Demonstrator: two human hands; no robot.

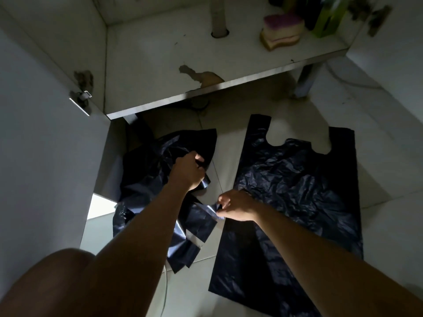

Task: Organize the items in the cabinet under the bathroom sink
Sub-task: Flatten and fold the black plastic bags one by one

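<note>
Now both hands [188, 171] [235, 205] grip crumpled bag [146, 170] edges.

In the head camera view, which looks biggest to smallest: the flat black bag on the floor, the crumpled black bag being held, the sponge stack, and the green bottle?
1. Flat black bag, spread out.
2. Crumpled black bag, held by both hands.
3 and 4. Sponge stack and green bottle: unsure, since the bottle is cut off by the frame, and both sit farther away.

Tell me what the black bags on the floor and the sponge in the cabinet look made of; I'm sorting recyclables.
Flat black bag and crumpled black bag: thin plastic film, glossy, by the sharp creases and sheen. Sponge: soft foam, matte, in purple and cream layers; probably synthetic.
</note>
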